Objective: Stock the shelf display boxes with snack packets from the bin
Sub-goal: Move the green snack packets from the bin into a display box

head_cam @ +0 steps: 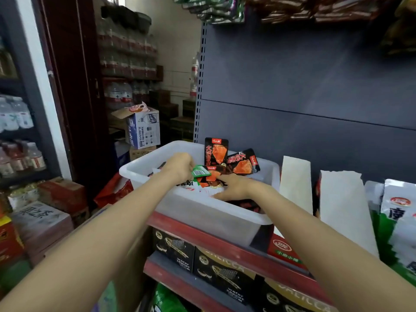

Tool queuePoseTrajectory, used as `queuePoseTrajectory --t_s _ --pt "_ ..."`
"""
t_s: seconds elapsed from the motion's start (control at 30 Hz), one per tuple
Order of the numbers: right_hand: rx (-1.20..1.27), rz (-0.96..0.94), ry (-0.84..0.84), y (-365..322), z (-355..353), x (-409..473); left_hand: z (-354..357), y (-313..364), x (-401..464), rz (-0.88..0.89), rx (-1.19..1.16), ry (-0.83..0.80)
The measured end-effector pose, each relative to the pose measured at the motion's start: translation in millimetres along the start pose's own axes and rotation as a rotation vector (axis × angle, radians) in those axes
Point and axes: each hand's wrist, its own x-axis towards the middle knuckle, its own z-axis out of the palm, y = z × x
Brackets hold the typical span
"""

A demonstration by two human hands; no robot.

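Head view: left hand [180,165] is pinching a small green foil packet [201,171] over the white plastic bin [202,212]; right hand [234,186], fingers loosely curled, is touching packets inside.

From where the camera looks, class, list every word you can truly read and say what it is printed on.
"Wafer": black boxes on the lower shelf.
"火": black-and-orange snack packets standing in the white bin; the rest is blurred.
"小" twice, in green: red display box.
Green packet pinched in the left hand: too small to read.
Blue-and-white carton: too blurred to read.
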Motion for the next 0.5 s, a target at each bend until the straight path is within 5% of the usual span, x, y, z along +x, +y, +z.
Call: queuePoseTrajectory --t_s 0.3,0.5 --pt "0.191 -0.101 0.573 4 -12 -19 -3 29 -22 0.368 -0.321 0.276" --pt "0.285 0.037 0.785 30 -29 -63 1 49 -27 0.286 -0.392 0.459"
